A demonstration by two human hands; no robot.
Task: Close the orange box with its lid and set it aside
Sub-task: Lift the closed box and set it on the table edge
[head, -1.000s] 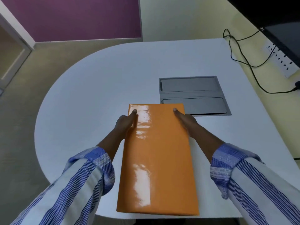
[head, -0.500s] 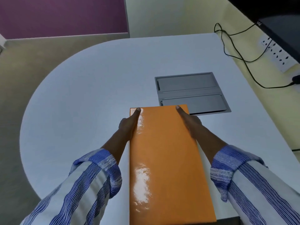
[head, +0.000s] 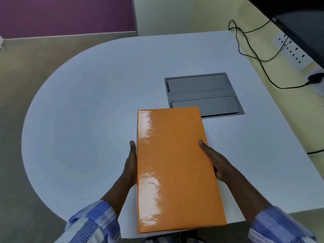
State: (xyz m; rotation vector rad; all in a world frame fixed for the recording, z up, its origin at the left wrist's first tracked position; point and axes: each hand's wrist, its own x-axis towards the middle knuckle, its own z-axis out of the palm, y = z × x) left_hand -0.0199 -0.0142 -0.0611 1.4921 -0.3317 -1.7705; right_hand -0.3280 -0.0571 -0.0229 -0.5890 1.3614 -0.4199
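A long glossy orange box (head: 175,169) with its lid on lies lengthwise in front of me, over the near part of the white table (head: 87,120). My left hand (head: 130,165) presses flat against its left long side. My right hand (head: 215,162) presses against its right long side. Both hands grip the box near its middle, thumbs at the lid's edge; the fingers underneath are hidden. The box's near end reaches past the table's front edge.
A grey flip-lid cable hatch (head: 203,95) is set into the table just beyond the box's far end. Black cables (head: 254,55) run along the yellow surface at right to a white power strip (head: 294,53). A dark screen (head: 301,20) overhangs the top right.
Both hands have slid back along the box's sides, from its far corners to about its middle. The box now points straighter away from me and sits a little further right.
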